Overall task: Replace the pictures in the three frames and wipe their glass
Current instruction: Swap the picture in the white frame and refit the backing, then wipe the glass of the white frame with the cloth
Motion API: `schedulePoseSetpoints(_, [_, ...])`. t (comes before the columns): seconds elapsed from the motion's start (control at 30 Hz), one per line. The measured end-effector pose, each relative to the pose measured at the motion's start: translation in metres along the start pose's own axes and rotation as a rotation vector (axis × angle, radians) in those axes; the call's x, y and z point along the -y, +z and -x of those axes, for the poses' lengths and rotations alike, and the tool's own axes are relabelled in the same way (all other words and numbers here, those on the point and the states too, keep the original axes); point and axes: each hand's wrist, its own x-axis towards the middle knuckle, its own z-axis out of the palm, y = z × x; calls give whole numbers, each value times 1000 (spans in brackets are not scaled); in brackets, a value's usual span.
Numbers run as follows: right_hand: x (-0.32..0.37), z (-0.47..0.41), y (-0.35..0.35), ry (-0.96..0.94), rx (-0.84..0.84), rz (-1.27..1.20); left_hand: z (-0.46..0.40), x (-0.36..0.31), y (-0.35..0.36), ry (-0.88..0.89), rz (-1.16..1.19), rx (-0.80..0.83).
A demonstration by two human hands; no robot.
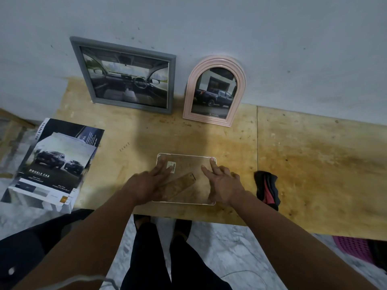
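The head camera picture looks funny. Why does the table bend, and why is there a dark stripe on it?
Head view: the wide-angle lens bows the table edge and stretches the arms near the corners. The dark stripe running up to the wall between the grey frame and pink arched frame is a soft shadow; what casts it isn't shown. The light is dim, and the whole picture is slightly soft.

A home: plywood table [293, 153] against painted wall [251, 28], marble floor [219, 248].
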Motion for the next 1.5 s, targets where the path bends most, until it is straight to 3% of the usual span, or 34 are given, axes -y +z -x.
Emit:
schedulePoseSetpoints(0.3, [9, 2, -2, 40, 3, -13, 0, -13, -5, -102, 18, 45])
schedulePoseSetpoints(0.57, [9, 10, 13, 2, -95, -176, 32, -36, 19, -219, 248, -177])
schedulePoseSetpoints(0.67, [3, 20, 23, 73, -204, -387, 40, -42, 25, -260, 297, -229])
schedulePoseSetpoints(0.77, [0, 27, 36, 267, -348, -713, 46, -49, 28, -263, 337, -238])
schedulePoseSetpoints(0.93, [6, 31, 42, 405, -284, -1296, 48, -57, 32, -210, 404, -172])
schedulePoseSetpoints(1.07, [14, 31, 44, 452, -280, -1517, 44, -56, 46, -211, 361, -194])
schedulePoseSetpoints(1.4, [0, 55, 23, 366, -378, -1683, 44, -58, 25, -52, -8, -689])
schedulePoseSetpoints(1.5, [-18, 59, 6, 392, -561, -1582, 39, -62, 2, 16, -13, -796])
